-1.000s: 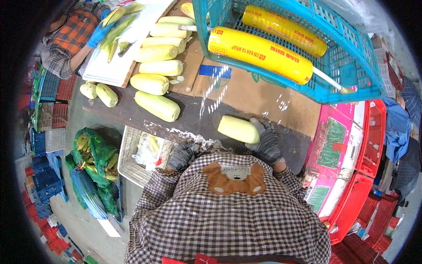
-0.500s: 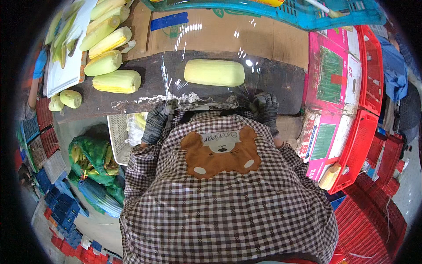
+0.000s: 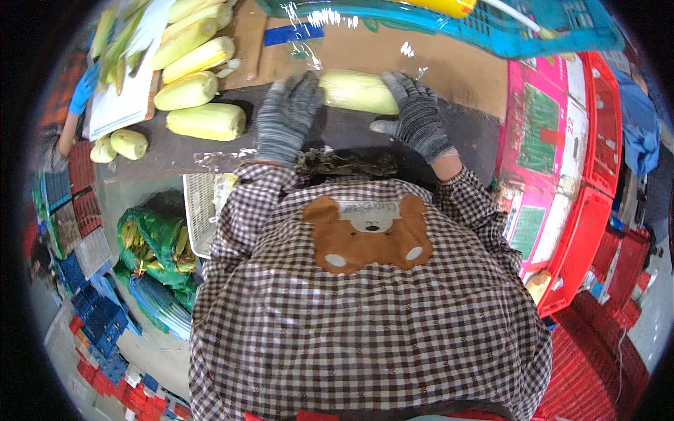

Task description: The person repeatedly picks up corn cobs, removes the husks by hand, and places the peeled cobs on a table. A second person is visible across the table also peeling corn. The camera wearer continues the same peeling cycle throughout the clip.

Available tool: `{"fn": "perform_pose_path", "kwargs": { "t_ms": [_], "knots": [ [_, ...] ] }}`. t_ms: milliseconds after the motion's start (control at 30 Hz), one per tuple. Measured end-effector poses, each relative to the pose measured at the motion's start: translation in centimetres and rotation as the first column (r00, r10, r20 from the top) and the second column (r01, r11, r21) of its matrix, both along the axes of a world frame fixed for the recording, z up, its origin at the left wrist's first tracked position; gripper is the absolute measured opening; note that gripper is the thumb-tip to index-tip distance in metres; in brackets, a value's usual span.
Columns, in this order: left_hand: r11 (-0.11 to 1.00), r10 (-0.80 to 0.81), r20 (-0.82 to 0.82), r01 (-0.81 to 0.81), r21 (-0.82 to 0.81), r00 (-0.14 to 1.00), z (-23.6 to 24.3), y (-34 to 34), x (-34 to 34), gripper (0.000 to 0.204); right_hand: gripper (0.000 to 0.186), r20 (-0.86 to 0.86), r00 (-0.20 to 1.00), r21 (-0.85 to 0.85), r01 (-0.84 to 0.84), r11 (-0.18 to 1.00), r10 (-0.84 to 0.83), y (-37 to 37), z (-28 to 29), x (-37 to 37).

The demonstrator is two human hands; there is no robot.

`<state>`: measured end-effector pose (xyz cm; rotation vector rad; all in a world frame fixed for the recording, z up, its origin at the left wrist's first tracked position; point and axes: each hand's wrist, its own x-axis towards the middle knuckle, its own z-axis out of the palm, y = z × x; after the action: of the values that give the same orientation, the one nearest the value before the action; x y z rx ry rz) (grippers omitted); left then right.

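A pale green husked corn cob (image 3: 354, 90) lies crosswise on the dark work board (image 3: 477, 133), under what looks like glinting clear film. My left hand (image 3: 286, 116), in a grey knit glove, rests at the cob's left end with fingers stretched forward. My right hand (image 3: 414, 112), gloved alike, is at the right end, fingertips on or against it, thumb spread out below; neither hand's fingers wrap round it. More cobs (image 3: 205, 121) lie to the left, two short ones (image 3: 128, 144) lower down.
Cardboard (image 3: 456, 77) backs the board, behind it a teal crate (image 3: 579, 31) with a yellow film roll (image 3: 442, 5). Pink cartons (image 3: 533, 140) and red crates (image 3: 597, 210) stand right; a green mesh sack (image 3: 151, 245) sits lower left. A co-worker's blue-gloved hand (image 3: 83, 91) is at the white board (image 3: 112, 116).
Both my hands have moved forward from the front edge to the cob's two ends. The cob sits farther forward than half a second ago; the view has shifted.
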<state>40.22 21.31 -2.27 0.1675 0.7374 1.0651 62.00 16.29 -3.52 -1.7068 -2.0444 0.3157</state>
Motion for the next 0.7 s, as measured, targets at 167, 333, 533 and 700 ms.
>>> {"fn": "perform_pose_path", "kwargs": {
  "t_ms": [167, 333, 533, 700],
  "knots": [
    [0.544, 0.232, -0.916, 0.737, 0.4, 0.326, 1.4, -1.1, 2.5, 0.065, 0.066, 0.229, 0.97, -0.085, -0.068, 0.994, 0.086, 1.3, -1.7, 0.1],
    [0.081, 0.623, -0.767, 0.963, 0.258, 0.153, -0.8, -1.4, 5.0, 0.089, 0.053, 0.304, 0.949, -0.034, -0.083, 0.996, 0.09, -1.4, -2.5, -0.5],
    [0.103, 0.386, -0.873, 0.926, 0.362, 0.298, -3.1, -2.7, 4.5, 0.087, 0.045, 0.272, 0.937, -0.338, -0.12, 0.934, 0.219, -1.1, 3.1, -1.2],
    [-0.018, 0.643, -0.756, 0.989, 0.144, 0.122, -3.7, -3.2, 4.8, 0.064, 0.035, 0.177, 0.909, -0.478, -0.257, 0.84, 0.378, 5.0, 9.6, -4.9]
  ]
}}
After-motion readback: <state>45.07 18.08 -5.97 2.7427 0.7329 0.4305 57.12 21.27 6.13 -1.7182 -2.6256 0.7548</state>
